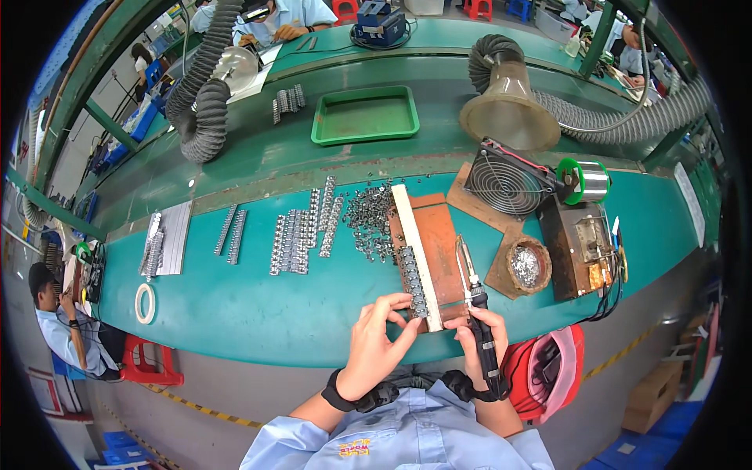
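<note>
My left hand (pixel 377 342) is at the near end of a row of small metal parts (pixel 410 276), its thumb and index finger curled against it. That row lies along the left side of a pale wooden bar (pixel 417 262) on a reddish-brown board (pixel 443 247). In my right hand (pixel 479 338) is a soldering iron (pixel 483 335) with a black handle, its metal tip pointing away from me over the board's right side. A heap of loose small metal parts (pixel 370 221) lies left of the bar.
Several finished-looking rows of parts (pixel 295 241) lie left. A tape ring (pixel 145 303) is near the edge. On the right are a fan (pixel 507 182), solder spool (pixel 583 182), round pot (pixel 528 265) and metal box (pixel 576 247). A green tray (pixel 366 116) and extraction hood (pixel 511 117) stand behind.
</note>
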`<state>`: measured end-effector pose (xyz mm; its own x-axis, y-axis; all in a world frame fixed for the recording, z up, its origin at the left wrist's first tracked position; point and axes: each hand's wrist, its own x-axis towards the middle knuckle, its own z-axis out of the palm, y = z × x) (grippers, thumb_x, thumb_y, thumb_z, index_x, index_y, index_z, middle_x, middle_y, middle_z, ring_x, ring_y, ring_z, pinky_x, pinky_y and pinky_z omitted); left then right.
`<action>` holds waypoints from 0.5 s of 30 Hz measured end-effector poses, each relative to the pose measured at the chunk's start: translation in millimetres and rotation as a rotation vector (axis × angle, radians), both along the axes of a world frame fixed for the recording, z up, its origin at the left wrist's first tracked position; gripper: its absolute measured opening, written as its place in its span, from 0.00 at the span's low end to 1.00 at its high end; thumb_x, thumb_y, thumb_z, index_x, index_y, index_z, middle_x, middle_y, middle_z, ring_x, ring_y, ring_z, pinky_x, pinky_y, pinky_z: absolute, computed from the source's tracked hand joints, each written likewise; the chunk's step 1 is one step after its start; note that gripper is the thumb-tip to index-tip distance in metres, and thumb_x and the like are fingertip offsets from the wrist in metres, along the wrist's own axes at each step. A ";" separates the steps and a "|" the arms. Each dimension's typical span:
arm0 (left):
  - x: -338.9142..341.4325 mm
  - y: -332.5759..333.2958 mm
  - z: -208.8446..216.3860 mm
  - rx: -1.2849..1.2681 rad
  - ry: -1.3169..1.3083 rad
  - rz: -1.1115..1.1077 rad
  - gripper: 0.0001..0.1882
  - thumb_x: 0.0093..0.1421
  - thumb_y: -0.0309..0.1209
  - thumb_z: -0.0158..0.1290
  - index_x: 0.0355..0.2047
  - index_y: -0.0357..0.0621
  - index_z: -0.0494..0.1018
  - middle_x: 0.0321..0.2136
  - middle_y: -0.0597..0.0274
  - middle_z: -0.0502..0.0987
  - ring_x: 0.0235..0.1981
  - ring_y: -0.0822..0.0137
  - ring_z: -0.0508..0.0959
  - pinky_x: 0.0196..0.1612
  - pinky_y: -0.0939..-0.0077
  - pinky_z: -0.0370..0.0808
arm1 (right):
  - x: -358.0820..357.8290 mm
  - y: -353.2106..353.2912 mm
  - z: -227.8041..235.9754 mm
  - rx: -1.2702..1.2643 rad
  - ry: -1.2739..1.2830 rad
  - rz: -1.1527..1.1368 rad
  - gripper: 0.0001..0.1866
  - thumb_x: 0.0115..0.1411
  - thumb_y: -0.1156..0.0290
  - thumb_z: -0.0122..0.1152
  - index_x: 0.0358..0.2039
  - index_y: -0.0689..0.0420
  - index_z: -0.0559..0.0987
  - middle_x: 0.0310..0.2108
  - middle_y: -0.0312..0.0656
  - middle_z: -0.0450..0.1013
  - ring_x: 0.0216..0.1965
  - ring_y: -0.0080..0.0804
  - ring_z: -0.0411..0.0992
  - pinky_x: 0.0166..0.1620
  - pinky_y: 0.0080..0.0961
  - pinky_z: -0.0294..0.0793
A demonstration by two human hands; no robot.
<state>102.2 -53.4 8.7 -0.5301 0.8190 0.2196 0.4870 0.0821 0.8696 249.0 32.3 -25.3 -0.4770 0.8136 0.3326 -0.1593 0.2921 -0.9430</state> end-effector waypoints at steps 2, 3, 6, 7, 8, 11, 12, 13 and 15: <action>-0.6 -3.3 -1.0 -0.036 -0.010 0.006 0.19 0.48 0.23 0.57 0.42 0.38 0.68 0.28 0.59 0.76 0.30 0.67 0.77 0.38 0.74 0.69 | -0.1 -0.6 -0.4 0.020 -0.008 0.025 0.16 0.56 0.75 0.55 0.45 0.59 0.65 0.29 0.46 0.75 0.25 0.21 0.69 0.31 0.17 0.69; -0.7 -4.1 -1.6 -0.054 -0.015 0.010 0.19 0.48 0.23 0.58 0.42 0.38 0.68 0.29 0.58 0.76 0.30 0.67 0.77 0.38 0.74 0.69 | -0.4 -0.6 1.2 0.020 -0.017 0.021 0.16 0.56 0.75 0.55 0.45 0.59 0.65 0.29 0.46 0.75 0.25 0.21 0.69 0.31 0.17 0.69; -0.1 -3.4 -5.7 -0.055 -0.045 -0.011 0.19 0.49 0.24 0.57 0.42 0.38 0.67 0.29 0.59 0.77 0.28 0.66 0.76 0.40 0.73 0.67 | -1.8 0.3 6.7 0.054 -0.052 0.056 0.16 0.54 0.74 0.58 0.43 0.58 0.67 0.32 0.46 0.76 0.29 0.25 0.70 0.33 0.20 0.69; -0.1 -2.9 -7.2 -0.056 -0.056 -0.019 0.19 0.49 0.25 0.57 0.42 0.39 0.66 0.29 0.59 0.77 0.27 0.66 0.76 0.41 0.72 0.66 | -2.5 2.9 8.0 0.051 -0.061 0.052 0.16 0.54 0.74 0.58 0.43 0.58 0.67 0.32 0.46 0.76 0.29 0.25 0.70 0.33 0.20 0.69; -0.9 -1.9 -8.1 -0.060 -0.065 -0.023 0.19 0.49 0.25 0.57 0.42 0.39 0.66 0.29 0.59 0.77 0.27 0.66 0.76 0.41 0.72 0.66 | -5.8 8.3 13.5 0.209 -0.115 0.056 0.16 0.53 0.75 0.60 0.42 0.58 0.68 0.33 0.45 0.76 0.30 0.27 0.70 0.34 0.21 0.69; -6.0 -1.5 -6.5 -0.029 -0.017 -0.053 0.18 0.49 0.25 0.57 0.41 0.38 0.67 0.29 0.60 0.77 0.25 0.68 0.76 0.41 0.72 0.65 | -19.1 14.7 22.7 0.513 -0.229 0.075 0.17 0.49 0.76 0.63 0.40 0.56 0.69 0.35 0.43 0.76 0.32 0.30 0.69 0.37 0.24 0.68; -7.0 -1.1 -6.9 -0.033 -0.026 -0.054 0.18 0.49 0.25 0.57 0.41 0.38 0.67 0.29 0.60 0.77 0.25 0.68 0.76 0.41 0.72 0.65 | -23.1 15.2 21.3 0.531 -0.256 0.066 0.19 0.46 0.77 0.64 0.39 0.55 0.71 0.33 0.41 0.76 0.32 0.31 0.68 0.36 0.24 0.68; -8.3 -0.9 -7.3 -0.037 -0.035 -0.067 0.18 0.49 0.25 0.57 0.41 0.38 0.67 0.29 0.60 0.77 0.25 0.68 0.76 0.41 0.72 0.65 | -26.7 15.4 19.6 0.548 -0.282 0.058 0.20 0.43 0.77 0.66 0.39 0.53 0.73 0.32 0.38 0.76 0.31 0.32 0.67 0.35 0.25 0.67; -11.3 -0.9 -8.0 -0.046 -0.053 -0.092 0.18 0.49 0.25 0.58 0.40 0.38 0.67 0.29 0.61 0.77 0.25 0.68 0.76 0.40 0.71 0.64 | -28.6 15.4 16.3 0.562 -0.315 0.055 0.22 0.39 0.77 0.68 0.39 0.51 0.75 0.30 0.35 0.76 0.31 0.33 0.66 0.35 0.25 0.67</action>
<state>90.9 -54.4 0.7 -0.4624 0.8730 0.1549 0.4481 0.0794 0.8905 220.4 47.7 -9.0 -0.6572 0.5280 0.5378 0.0717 0.7542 -0.6528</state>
